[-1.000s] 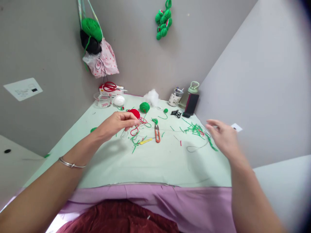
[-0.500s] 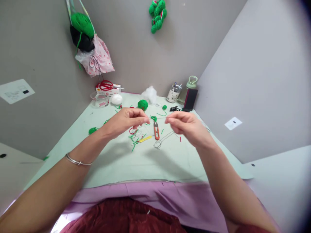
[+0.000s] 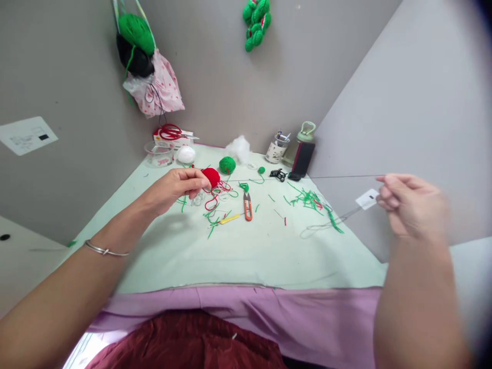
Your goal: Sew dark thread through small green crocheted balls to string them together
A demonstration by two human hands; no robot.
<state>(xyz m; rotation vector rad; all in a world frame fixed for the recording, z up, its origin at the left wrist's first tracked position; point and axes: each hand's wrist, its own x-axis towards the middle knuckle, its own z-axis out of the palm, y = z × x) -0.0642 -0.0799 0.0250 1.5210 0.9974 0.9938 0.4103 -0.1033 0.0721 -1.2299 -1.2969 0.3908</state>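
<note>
A thin dark thread (image 3: 338, 177) runs taut above the table between my two hands. My left hand (image 3: 179, 185) pinches one end of it, close to a red yarn ball (image 3: 211, 177). Out to the right, my right hand (image 3: 411, 200), slightly blurred, grips the thread between thumb and fingers. Loose loops of thread (image 3: 323, 227) hang below the right hand. Under the stretched thread lie orange-handled thread snips (image 3: 248, 207), pointing at a small green crocheted piece (image 3: 244, 187). A yellow-handled crochet hook (image 3: 229, 219) rests to the left of the snips.
Green yarn scraps (image 3: 311, 200) lie at the right. Behind are a green yarn ball (image 3: 227, 165), white stuffing (image 3: 239, 149), a pen cup (image 3: 277, 148), a phone (image 3: 303, 160) and a bottle (image 3: 306, 132). Red scissors (image 3: 171, 131) sit on a box at the back left.
My right hand has moved far to the right, lengthening the thread stretched between my hands. My left hand has shifted left, uncovering the red yarn ball. Thread loops moved right with the right hand.
</note>
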